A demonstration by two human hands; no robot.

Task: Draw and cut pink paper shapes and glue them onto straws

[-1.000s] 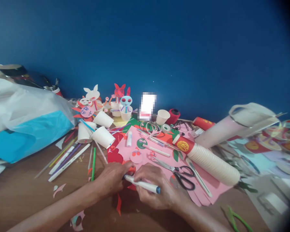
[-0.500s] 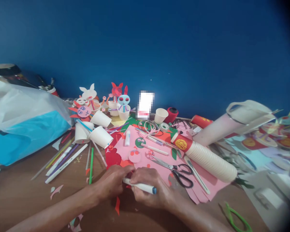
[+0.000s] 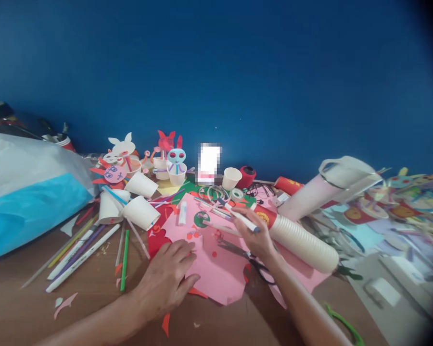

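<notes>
Left hand (image 3: 165,281) spread open, pressed flat on pink paper sheet (image 3: 218,274), pinning it (sheet thus kept from sliding); white blue-tipped marker (image 3: 243,219) clenched in right hand (image 3: 254,238).

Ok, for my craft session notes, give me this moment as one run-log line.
left hand: flat on pink paper | right hand: holding white marker

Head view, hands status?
Right hand gripping white marker. Left hand flat on pink paper sheet. Black-handled scissors beneath right wrist.
</notes>
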